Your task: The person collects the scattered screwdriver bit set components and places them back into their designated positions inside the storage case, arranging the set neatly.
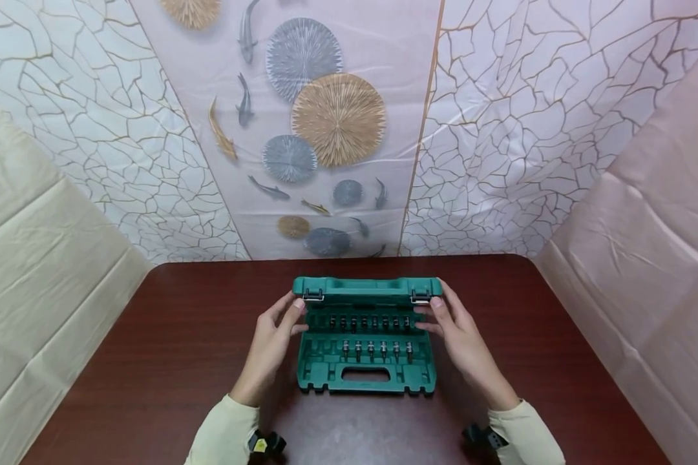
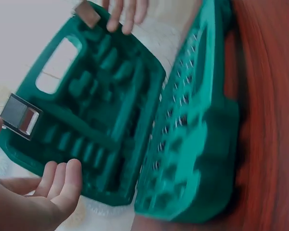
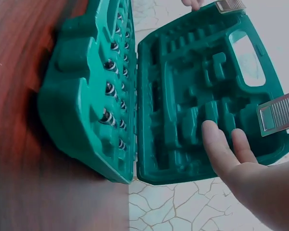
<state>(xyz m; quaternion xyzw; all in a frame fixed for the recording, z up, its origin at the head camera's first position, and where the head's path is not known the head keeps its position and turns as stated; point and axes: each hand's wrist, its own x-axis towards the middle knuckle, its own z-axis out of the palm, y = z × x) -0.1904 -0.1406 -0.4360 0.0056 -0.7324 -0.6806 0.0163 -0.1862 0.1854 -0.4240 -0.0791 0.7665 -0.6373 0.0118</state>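
A green plastic socket case stands unfolded on the table, its lid tilted up at the back. Small metal socket bits sit in two rows in the base; some slots at the left end of the front row hold nothing. My left hand grips the lid's left edge between thumb and fingers, beside a metal latch. At the opposite edge my right hand pinches the lid near the other latch, with two fingertips against its moulded inside. The lid's recesses appear bare.
The case rests on a dark red-brown wooden table with rounded back corners. Patterned cloth hangs behind it, and pale padded panels flank both sides. Each wrist carries a dark strapped device.
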